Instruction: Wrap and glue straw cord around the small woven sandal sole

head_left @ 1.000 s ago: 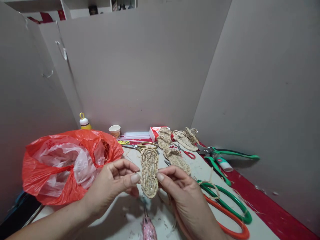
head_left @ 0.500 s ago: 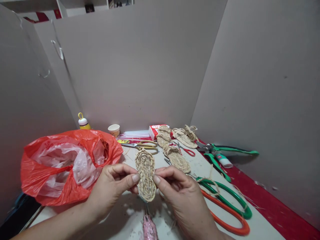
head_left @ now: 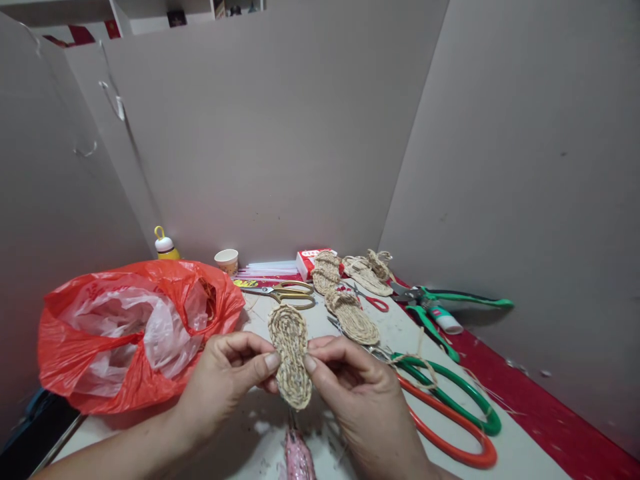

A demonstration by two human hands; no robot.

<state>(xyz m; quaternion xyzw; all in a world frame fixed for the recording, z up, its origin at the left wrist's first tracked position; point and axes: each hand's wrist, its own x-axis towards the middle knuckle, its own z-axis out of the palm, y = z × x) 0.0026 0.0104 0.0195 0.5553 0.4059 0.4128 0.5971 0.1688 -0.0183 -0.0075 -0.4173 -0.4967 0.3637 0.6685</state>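
A small woven straw sandal sole is held up in the middle, its coiled cord face towards me. My left hand pinches its left edge at the narrow waist between thumb and fingers. On the opposite edge, my right hand grips it the same way. Below the sole lies a tool with a pink wrapped handle, its thin metal shaft partly hidden behind the sole. Just beyond my right hand rests a finished-looking straw sandal with a strap across it.
A red plastic bag fills the left side. Behind are gold-handled scissors, a paper cup and another straw sandal. To the right lie green-handled pruning shears, a glue bottle, and large orange and green loop handles.
The sole has dropped slightly and its top leans a little farther back. Both hands keep their pinch on its edges. The view has shifted slightly.
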